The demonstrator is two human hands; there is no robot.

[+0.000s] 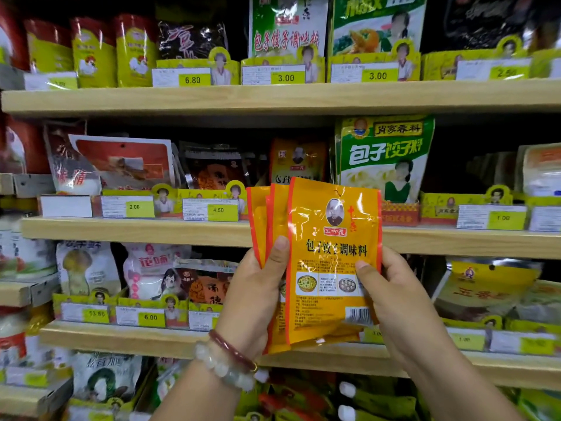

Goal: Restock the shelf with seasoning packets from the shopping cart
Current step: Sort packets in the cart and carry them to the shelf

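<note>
A fanned stack of orange seasoning packets (331, 256) with red edges is held upright in front of the wooden shelf (136, 230). My left hand (258, 293) grips the stack from the left, thumb across the front. My right hand (391, 287) pinches the front packet's right edge, thumb on its face. More of the same orange packets (296, 161) stand on the middle shelf just behind and above the stack. The shopping cart is out of view.
Tall green dumpling seasoning bags (385, 159) stand to the right of the orange slot. Dark red packets (212, 168) sit to its left. Yellow price-tag holders (209, 208) line each shelf edge. Shelves above and below are packed with other bags.
</note>
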